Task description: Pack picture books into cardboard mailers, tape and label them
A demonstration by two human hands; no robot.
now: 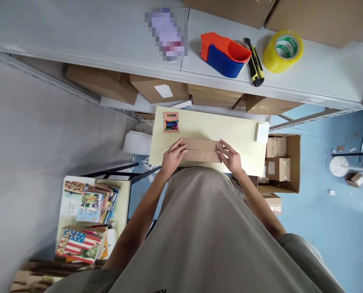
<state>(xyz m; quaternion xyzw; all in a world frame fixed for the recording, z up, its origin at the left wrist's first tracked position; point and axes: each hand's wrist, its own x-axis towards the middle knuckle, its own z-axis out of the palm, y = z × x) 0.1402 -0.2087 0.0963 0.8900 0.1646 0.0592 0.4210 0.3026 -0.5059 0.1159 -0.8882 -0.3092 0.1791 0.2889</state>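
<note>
A long, narrow cardboard box [202,150] lies on the pale yellow table [218,126], close to my body. A lengthwise line runs along its upper side. At its left end my left hand [171,156] grips it, with fingers over the edge. My right hand [231,158] holds the opposite end, fingers bent against the cardboard. What is inside the box is hidden. Beyond my left hand, a small pink packet with a rainbow-coloured picture [171,122] lies flat on the table. A white stack of labels or cards [262,132] sits at the table's right end.
On the shelf [114,44] above are an orange and blue tape dispenser [225,55], a utility knife [255,65] and a yellow tape roll [282,51]. An open carton [295,162] with small boxes stands right. Books [82,244] lie on a side table at left.
</note>
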